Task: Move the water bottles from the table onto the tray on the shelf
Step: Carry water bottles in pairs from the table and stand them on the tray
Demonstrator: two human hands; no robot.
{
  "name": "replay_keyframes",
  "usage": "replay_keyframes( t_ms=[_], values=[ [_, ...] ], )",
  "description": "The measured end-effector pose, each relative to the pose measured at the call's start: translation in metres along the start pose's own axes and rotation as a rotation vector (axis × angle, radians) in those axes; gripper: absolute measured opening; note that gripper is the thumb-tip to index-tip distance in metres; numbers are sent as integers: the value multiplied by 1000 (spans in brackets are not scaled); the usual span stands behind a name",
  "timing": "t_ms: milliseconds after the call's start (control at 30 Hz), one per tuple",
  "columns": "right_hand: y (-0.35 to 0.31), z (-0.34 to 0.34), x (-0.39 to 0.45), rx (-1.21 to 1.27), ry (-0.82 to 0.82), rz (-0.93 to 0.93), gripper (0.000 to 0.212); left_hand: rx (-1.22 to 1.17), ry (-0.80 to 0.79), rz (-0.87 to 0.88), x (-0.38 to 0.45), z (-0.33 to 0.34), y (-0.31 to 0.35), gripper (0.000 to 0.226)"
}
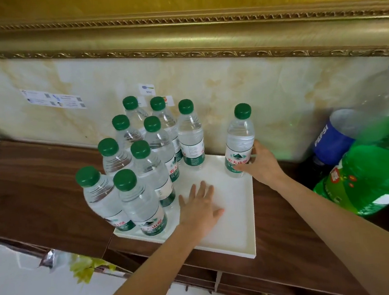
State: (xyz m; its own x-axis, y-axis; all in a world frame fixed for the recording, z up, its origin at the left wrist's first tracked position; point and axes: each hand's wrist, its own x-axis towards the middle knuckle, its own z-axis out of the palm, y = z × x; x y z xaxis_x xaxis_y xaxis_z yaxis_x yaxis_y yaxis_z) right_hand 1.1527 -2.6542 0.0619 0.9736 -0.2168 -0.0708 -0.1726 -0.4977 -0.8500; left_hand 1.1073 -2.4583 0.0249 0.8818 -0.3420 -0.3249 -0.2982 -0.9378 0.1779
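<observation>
Right hand (261, 164) gripping a water bottle (238, 142) low on its label, upright at the white tray's (242, 226) far right corner. Left hand (201, 206) flat, fingers straight, pressing the tray floor. Bottle: clear, green cap, green-and-red label. Nine similar bottles (142, 167) clustered on tray's left side.

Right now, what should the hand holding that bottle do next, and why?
Probably let go. The right hand grips a water bottle that already stands upright at the far right corner of the white tray, while the left hand rests flat on the tray's bare floor.
</observation>
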Motion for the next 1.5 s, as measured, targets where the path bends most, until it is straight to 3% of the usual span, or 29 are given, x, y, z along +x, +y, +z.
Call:
replay_keyframes(
  t_ms=[233, 1233, 1500],
  values=[
    [-14, 31, 10, -37, -49, -56, 65, -28, 11, 20, 4, 3, -4, 74],
    [-22, 57, -1, -30, 102, -70, 57, -32, -17, 27, 4, 4, -6, 75],
    [-7, 53, -26, -98, 114, 101, 51, -34, -11, 42, 2, 6, -6, 73]
  ],
)
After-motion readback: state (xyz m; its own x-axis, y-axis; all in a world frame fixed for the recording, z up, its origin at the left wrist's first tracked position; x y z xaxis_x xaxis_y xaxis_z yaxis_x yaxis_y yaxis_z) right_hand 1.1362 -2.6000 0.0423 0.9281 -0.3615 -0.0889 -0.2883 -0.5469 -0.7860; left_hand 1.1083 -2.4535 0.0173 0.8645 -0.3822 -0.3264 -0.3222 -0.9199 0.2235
